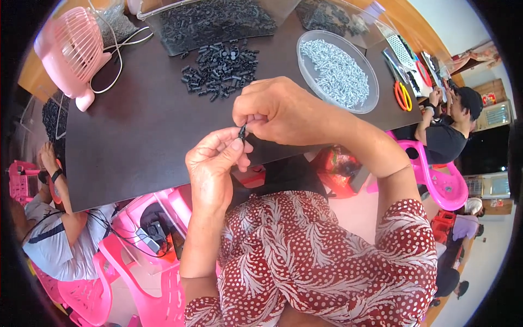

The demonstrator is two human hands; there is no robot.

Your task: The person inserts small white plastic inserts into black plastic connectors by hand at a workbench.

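Note:
Between the thumb and fingers of my left hand (218,155) is a small black plastic part (242,132), held tilted above the table's near edge. My right hand (278,111) is pinched at the upper end of that part; whatever its fingertips hold is too small and hidden to make out. Beyond my hands lies a loose pile of similar black plastic parts (220,70). To the right of the pile, a round clear tray (372,87) holds many small silvery screws (338,71).
Clear bins of black parts (218,27) stand at the back. A pink fan (73,52) with a white cable is at far left. Orange-handled scissors (403,97) lie at right. Co-workers sit on both sides, near pink chairs (444,182).

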